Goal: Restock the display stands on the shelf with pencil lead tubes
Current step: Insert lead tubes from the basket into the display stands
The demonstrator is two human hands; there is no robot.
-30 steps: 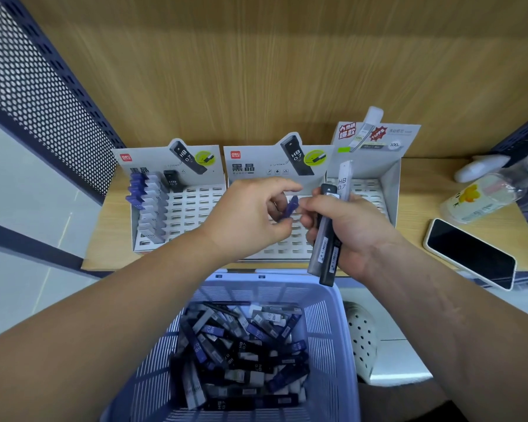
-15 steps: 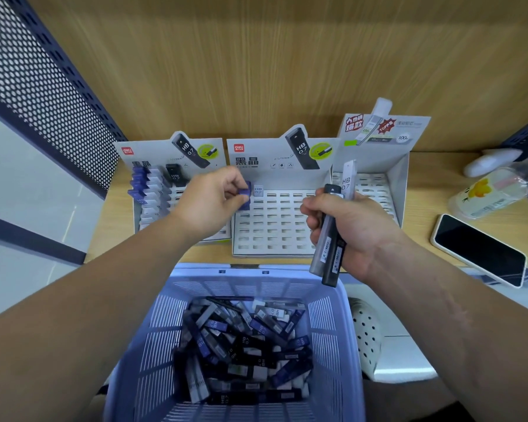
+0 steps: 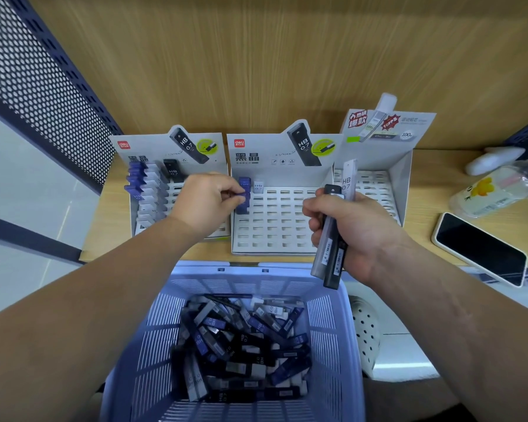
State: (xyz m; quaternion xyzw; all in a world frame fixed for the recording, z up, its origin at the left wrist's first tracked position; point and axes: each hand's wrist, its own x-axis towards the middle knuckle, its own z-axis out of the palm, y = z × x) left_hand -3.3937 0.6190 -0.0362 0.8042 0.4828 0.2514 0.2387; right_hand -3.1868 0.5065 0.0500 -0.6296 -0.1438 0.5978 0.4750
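Three white slotted display stands sit on the wooden shelf. The left stand point(image 3: 153, 147) holds a column of blue and grey lead tubes. My left hand point(image 3: 206, 201) pinches a blue lead tube point(image 3: 243, 198) at the far-left column of the middle stand point(image 3: 275, 220), where another blue tube and a white tube point(image 3: 258, 185) stand in the back row. My right hand point(image 3: 345, 220) grips a bundle of grey, black and clear tubes point(image 3: 333, 239) over the middle stand's right side. The right stand point(image 3: 378, 190) looks unfilled.
A lilac plastic basket point(image 3: 326, 327) full of loose lead tubes sits below the shelf's front edge. A phone point(image 3: 479, 248) lies face up at the right, with a clear bottle point(image 3: 497, 190) behind it. A perforated dark panel point(image 3: 37, 86) bounds the left side.
My left hand took a blue tube from my right hand's bundle and carried it left and back to the middle stand's left column. My right hand stayed near the same spot.
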